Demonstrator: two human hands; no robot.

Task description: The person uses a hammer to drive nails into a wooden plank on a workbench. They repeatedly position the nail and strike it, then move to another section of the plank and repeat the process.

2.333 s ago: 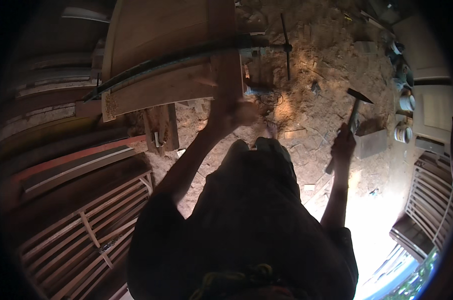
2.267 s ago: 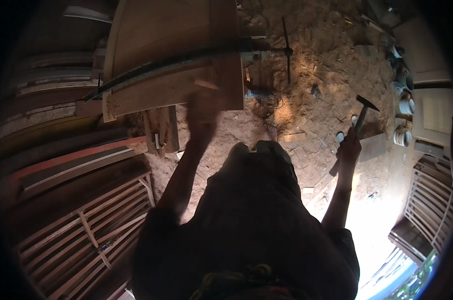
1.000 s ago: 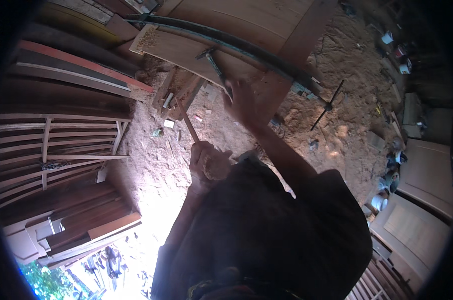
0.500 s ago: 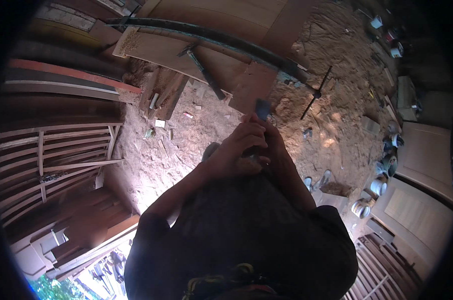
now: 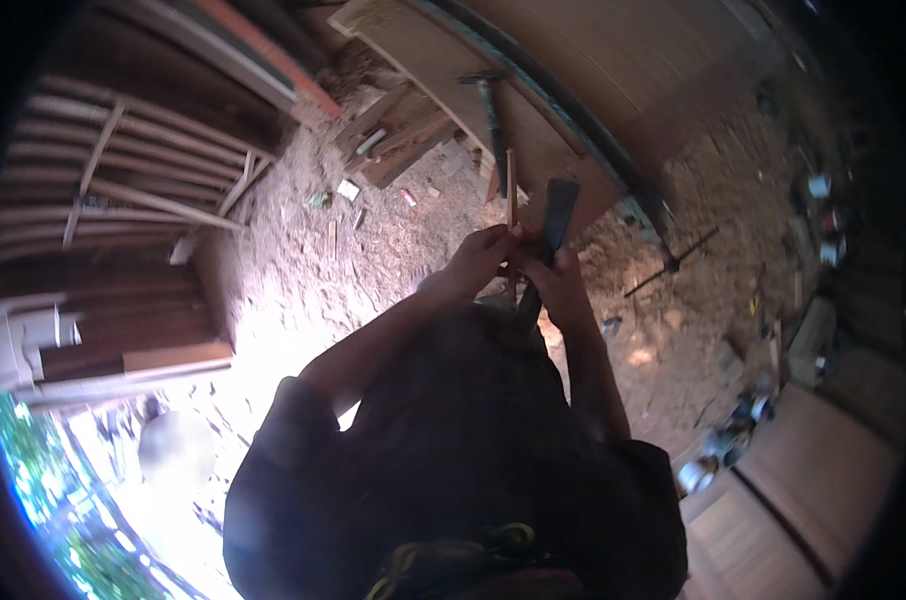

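Observation:
My left hand (image 5: 480,262) is closed on a thin wooden stick (image 5: 512,185) that points up, away from me. Close beside it, my right hand (image 5: 559,284) grips a chisel (image 5: 563,205) with a broad, flat, dark blade, its wide end also pointing away. The two hands nearly touch in front of my body, and the chisel's lower part is mostly hidden in shadow. Beyond them a hammer (image 5: 492,125) lies over the edge of a wooden panel (image 5: 423,50), its handle toward me.
A long metal bar clamp (image 5: 573,115) runs across the panel, with a thin crossbar (image 5: 673,265) at its right end. Wood offcuts (image 5: 403,130) lie on the dusty floor. Slatted wooden frames (image 5: 143,180) stand at left; cans (image 5: 698,473) and door panels (image 5: 818,455) are at right.
My view has swung, so the surroundings sit rotated in the picture. My hands have moved slightly apart, and the wooden stick now shows in my left one. More of the chisel blade is visible.

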